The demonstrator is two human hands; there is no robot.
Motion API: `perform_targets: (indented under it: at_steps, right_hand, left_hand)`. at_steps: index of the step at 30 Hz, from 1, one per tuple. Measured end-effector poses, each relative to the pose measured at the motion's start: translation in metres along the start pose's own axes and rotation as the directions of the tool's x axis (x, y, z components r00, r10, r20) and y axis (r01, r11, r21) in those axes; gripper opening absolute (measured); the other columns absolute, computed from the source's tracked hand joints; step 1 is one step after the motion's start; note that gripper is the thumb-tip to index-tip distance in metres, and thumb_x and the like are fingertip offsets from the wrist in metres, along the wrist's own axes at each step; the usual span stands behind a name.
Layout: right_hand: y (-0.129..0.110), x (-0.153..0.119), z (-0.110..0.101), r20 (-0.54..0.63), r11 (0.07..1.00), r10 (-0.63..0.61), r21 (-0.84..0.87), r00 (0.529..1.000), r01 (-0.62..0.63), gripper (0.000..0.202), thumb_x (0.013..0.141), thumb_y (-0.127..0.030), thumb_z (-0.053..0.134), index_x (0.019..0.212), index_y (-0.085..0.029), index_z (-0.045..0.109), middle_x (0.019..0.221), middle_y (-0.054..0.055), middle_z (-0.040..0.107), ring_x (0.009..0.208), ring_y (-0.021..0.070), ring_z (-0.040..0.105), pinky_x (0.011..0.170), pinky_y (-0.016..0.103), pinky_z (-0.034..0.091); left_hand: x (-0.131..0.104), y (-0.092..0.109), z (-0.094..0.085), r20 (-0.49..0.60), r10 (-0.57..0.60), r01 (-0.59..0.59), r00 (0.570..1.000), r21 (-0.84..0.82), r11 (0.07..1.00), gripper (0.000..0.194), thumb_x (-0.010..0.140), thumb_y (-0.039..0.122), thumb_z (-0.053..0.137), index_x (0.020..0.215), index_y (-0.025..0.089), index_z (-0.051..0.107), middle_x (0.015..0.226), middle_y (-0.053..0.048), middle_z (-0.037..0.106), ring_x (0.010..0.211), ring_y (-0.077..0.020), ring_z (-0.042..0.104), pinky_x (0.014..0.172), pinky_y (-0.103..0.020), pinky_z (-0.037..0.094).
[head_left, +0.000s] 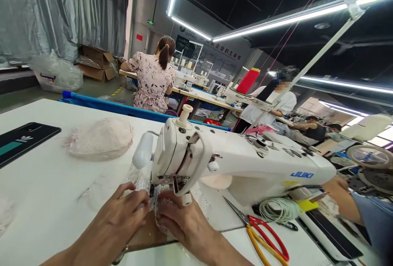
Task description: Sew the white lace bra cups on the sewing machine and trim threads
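Your white lace (138, 179), openwork and crumpled, partly hidden, lying under the needle end of your sewing machine (260, 157), the machine white with blue JUKI lettering (302, 174), standing in front of you, its long body reaching away to your right

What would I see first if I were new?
Probably the white sewing machine across the middle, with the left hand and right hand at its needle end. Next come the red-and-yellow scissors lying right of the hands, then a red spool farther back.

The left hand (124, 213) and right hand (188, 219), both curled, sit close together.
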State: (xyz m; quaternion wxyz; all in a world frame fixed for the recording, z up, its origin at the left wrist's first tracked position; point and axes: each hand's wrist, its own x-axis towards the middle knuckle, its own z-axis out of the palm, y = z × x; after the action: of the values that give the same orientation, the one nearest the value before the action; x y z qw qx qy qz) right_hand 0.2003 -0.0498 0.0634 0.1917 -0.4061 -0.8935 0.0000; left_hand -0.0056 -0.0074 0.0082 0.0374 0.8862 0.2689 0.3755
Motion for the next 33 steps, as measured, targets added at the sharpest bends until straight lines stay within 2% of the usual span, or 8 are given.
perform_targets:
  at_steps: [4, 8, 12, 17, 20, 25, 29, 33]
  right_hand:
    - [0.004, 0.002, 0.003, -0.065, 0.989, 0.034, 0.147, 0.997, -0.024, 0.018, 0.094, -0.015, 0.049, 0.094, -0.022, 0.066, 0.108, 0.005, 0.063, 0.099, 0.0175, 0.056, 0.083, 0.029, 0.046]
    - [0.005, 0.0, 0.006, -0.083, 0.991, 0.051, 0.131, 0.995, -0.04, 0.014, 0.094, -0.022, 0.052, 0.098, -0.021, 0.065, 0.108, 0.007, 0.064, 0.096, 0.0195, 0.058, 0.082, 0.032, 0.049]
    - [0.007, 0.0, 0.006, -0.076, 0.994, 0.03, 0.111, 0.997, -0.022, 0.018, 0.095, -0.026, 0.051, 0.106, -0.022, 0.063, 0.106, 0.007, 0.066, 0.096, 0.0199, 0.059, 0.083, 0.032, 0.049]
    - [0.012, -0.003, 0.01, -0.052, 0.985, 0.062, 0.164, 0.997, -0.052, 0.017, 0.093, -0.029, 0.053, 0.103, -0.022, 0.064, 0.106, 0.006, 0.066, 0.095, 0.0215, 0.058, 0.082, 0.034, 0.047]
    - [0.013, -0.005, 0.014, -0.103, 0.991, 0.06, 0.125, 0.993, -0.047, 0.018, 0.092, -0.034, 0.054, 0.098, -0.021, 0.065, 0.098, 0.006, 0.067, 0.09, 0.0222, 0.059, 0.08, 0.035, 0.046]
    - [0.011, -0.002, 0.017, -0.193, 0.998, 0.061, 0.046, 0.979, -0.053, 0.014, 0.09, -0.034, 0.058, 0.096, -0.023, 0.064, 0.093, 0.005, 0.068, 0.086, 0.0204, 0.059, 0.08, 0.034, 0.044]
    - [0.008, 0.001, 0.02, -0.262, 0.996, 0.082, 0.047, 0.961, -0.072, 0.009, 0.089, -0.032, 0.061, 0.091, -0.024, 0.065, 0.092, 0.004, 0.067, 0.087, 0.0196, 0.058, 0.079, 0.032, 0.045]
    - [0.01, -0.002, 0.026, -0.283, 0.995, 0.103, 0.025, 0.953, -0.1, 0.009, 0.085, -0.026, 0.065, 0.092, -0.021, 0.065, 0.094, 0.005, 0.065, 0.091, 0.0208, 0.058, 0.082, 0.033, 0.047]
  left_hand:
    - [-0.003, -0.002, 0.002, 0.006, -0.023, 0.023, 1.0, -0.015, 1.0, 0.009, 0.084, 0.021, 0.06, 0.09, 0.028, 0.059, 0.09, 0.01, 0.065, 0.081, -0.0089, 0.064, 0.096, -0.027, 0.026]
    - [-0.008, -0.003, 0.004, 0.056, -0.062, 0.062, 0.997, 0.007, 0.998, 0.019, 0.082, 0.014, 0.059, 0.094, 0.028, 0.059, 0.093, 0.01, 0.066, 0.086, -0.0097, 0.065, 0.102, -0.029, 0.021]
    - [-0.013, -0.006, 0.008, 0.071, -0.041, 0.037, 0.997, 0.054, 0.998, 0.02, 0.086, 0.018, 0.055, 0.103, 0.029, 0.057, 0.1, 0.006, 0.068, 0.09, -0.0128, 0.064, 0.103, -0.032, 0.02]
    - [-0.013, -0.006, 0.009, 0.113, -0.05, 0.038, 0.992, 0.109, 0.993, 0.026, 0.081, 0.011, 0.05, 0.097, 0.029, 0.058, 0.096, 0.008, 0.067, 0.086, -0.012, 0.064, 0.101, -0.032, 0.022]
    - [-0.01, -0.005, 0.006, 0.118, -0.077, 0.067, 0.99, 0.091, 0.994, 0.024, 0.081, 0.013, 0.054, 0.096, 0.03, 0.059, 0.096, 0.009, 0.066, 0.082, -0.0114, 0.065, 0.099, -0.032, 0.024]
    - [-0.005, -0.003, 0.002, 0.018, -0.062, 0.061, 0.998, 0.068, 0.996, 0.006, 0.086, 0.029, 0.058, 0.09, 0.031, 0.061, 0.088, 0.011, 0.067, 0.074, -0.0103, 0.064, 0.093, -0.03, 0.028]
    - [-0.006, -0.001, 0.002, 0.035, -0.078, 0.076, 0.996, 0.037, 0.996, 0.013, 0.093, 0.033, 0.05, 0.091, 0.031, 0.062, 0.09, 0.008, 0.067, 0.08, -0.0111, 0.063, 0.099, -0.031, 0.024]
    - [-0.012, -0.004, 0.004, 0.06, -0.07, 0.067, 0.996, 0.047, 0.997, 0.009, 0.092, 0.034, 0.054, 0.097, 0.03, 0.061, 0.093, 0.008, 0.065, 0.083, -0.0112, 0.061, 0.101, -0.032, 0.021]
